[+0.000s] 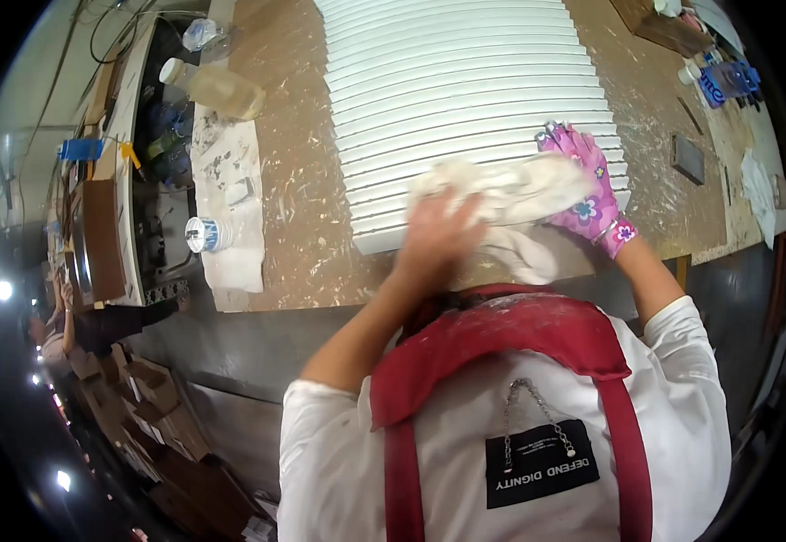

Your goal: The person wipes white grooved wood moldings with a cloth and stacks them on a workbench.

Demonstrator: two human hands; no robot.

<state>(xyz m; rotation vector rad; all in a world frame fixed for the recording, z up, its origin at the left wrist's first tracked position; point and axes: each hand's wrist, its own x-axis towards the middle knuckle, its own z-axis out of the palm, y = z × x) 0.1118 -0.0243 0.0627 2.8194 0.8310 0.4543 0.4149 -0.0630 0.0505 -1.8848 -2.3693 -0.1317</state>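
Note:
My left hand point(438, 237), bare and smeared by motion, is on a crumpled off-white cloth point(519, 188), its fingers bent over the cloth's left end. The cloth lies bunched across the near slats of a white louvered panel point(465, 90), and one end hangs toward the table's front edge. My right hand point(587, 185), in a pink flowered glove, rests on the panel's right side with fingers stretched forward. The cloth's right end touches this glove; whether any of it is under the palm is hidden.
The brown worktable point(298, 181) is spotted with white paint. To the left are a bottle of yellowish liquid point(221, 90), a white tub point(203, 235) and a paint-marked sheet point(239, 154). A dark block point(687, 159) and a blue-labelled bottle point(727, 81) lie right. A person point(77, 325) is far left.

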